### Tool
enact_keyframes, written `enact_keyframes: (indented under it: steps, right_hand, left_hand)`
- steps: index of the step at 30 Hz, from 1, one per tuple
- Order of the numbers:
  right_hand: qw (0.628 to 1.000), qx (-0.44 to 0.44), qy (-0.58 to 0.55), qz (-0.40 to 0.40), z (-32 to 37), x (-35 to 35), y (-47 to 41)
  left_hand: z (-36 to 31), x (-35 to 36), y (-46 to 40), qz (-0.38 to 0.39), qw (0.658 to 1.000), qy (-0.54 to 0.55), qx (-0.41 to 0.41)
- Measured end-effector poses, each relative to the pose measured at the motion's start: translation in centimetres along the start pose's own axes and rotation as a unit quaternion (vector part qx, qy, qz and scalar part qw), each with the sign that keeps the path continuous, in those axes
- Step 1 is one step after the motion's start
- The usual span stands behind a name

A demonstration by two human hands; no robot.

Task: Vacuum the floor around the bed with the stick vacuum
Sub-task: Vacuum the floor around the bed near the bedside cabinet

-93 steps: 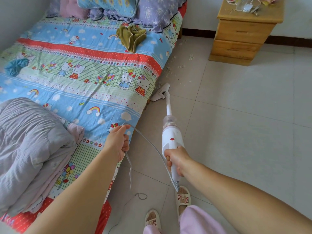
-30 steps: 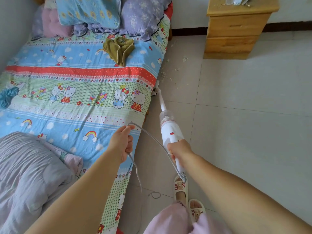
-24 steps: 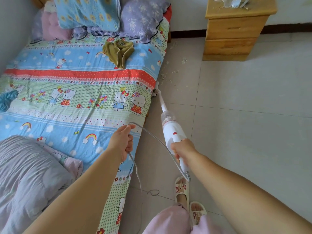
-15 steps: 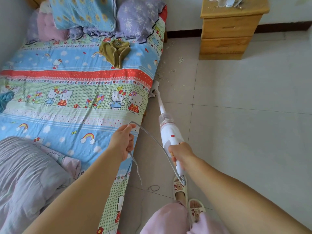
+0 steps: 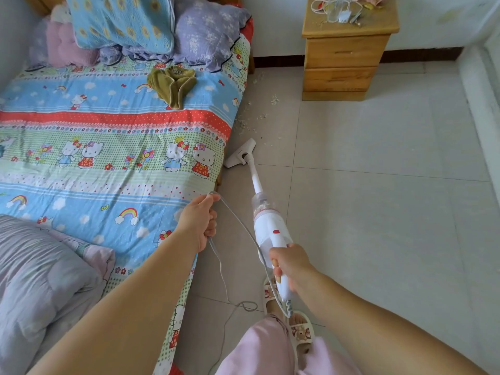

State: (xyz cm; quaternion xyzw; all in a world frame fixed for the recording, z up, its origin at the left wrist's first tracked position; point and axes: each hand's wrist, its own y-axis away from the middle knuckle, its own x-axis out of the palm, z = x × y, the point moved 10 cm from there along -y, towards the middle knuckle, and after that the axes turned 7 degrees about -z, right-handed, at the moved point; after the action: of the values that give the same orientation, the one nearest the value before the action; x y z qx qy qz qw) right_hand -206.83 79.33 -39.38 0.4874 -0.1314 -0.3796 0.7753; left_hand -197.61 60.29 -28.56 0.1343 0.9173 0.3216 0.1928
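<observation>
Beside the bed (image 5: 113,163), on the floor (image 5: 378,212), we run one stick vacuum (image 5: 266,226), its head just off the mattress edge, short of the crumbs. Right hand (image 5: 290,263) wraps the handle, the sensible hold; it looks light and rigid. Left hand (image 5: 198,221) pinches the one limp cord (image 5: 238,220). Two pillows, one nightstand (image 5: 346,55).

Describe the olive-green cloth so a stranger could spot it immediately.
Start at the bed with its cartoon-cat cover. Near the head end, just below the purple pillow, the olive-green cloth lies crumpled on a blue stripe. It is the only plain, dull-green item among bright prints.
</observation>
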Motion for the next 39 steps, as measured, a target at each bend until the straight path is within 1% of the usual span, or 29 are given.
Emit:
enact_keyframes:
  steps: [9,22,26,29,33,35,39]
  right_hand:
    - [0.999,0.009,-0.025,-0.023,-4.9,-2.3,2.6]
    - [0.994,0.040,-0.097,-0.035,-6.1,-1.9,5.7]
    - [0.993,0.039,-0.108,-0.042,-5.3,-1.5,5.3]
    - [0.995,0.038,-0.081,-0.047,-4.2,-1.7,4.6]
    - [0.999,0.012,-0.035,-0.028,-1.6,-2.0,3.1]
    - [0.999,0.008,-0.018,-0.035,-0.5,-2.7,2.2]
    - [0.998,-0.013,-0.038,-0.052,1.8,-3.9,0.5]
  left_hand:
    - [1.6,1.4,2.4,0.009,1.000,-0.007,-0.002]
    - [2.8,1.0,3.7,0.006,1.000,-0.004,0.000]
    - [2.8,0.5,3.4,0.003,1.000,-0.003,-0.002]
    - [2.7,0.3,3.2,0.001,1.000,0.000,0.002]
    - [2.5,0.1,2.7,0.003,1.000,0.010,0.003]
    - [2.5,0.1,2.2,0.004,1.000,0.013,-0.002]
    - [2.4,-0.1,1.1,0.003,1.000,0.021,-0.011]
